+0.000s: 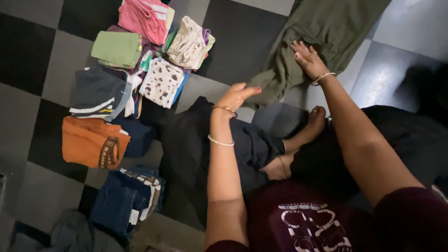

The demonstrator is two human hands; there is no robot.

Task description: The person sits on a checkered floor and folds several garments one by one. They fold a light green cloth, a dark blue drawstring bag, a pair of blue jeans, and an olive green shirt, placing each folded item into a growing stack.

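An olive green garment (322, 32) lies spread on the checkered floor at the top right. My right hand (307, 58) presses flat on its lower edge, fingers apart. My left hand (237, 95) hovers at the garment's left corner with the fingers together and the thumb out; whether it pinches the cloth I cannot tell. Both wrists wear thin bangles. I sit cross-legged in dark trousers, and my bare foot (315, 122) shows between my arms.
Folded clothes lie in stacks at the left: a pink piece (142, 17), a green one (116, 48), a cream one (188, 42), a spotted white one (162, 81), a grey striped one (98, 93), an orange one (91, 141), and blue jeans (122, 199).
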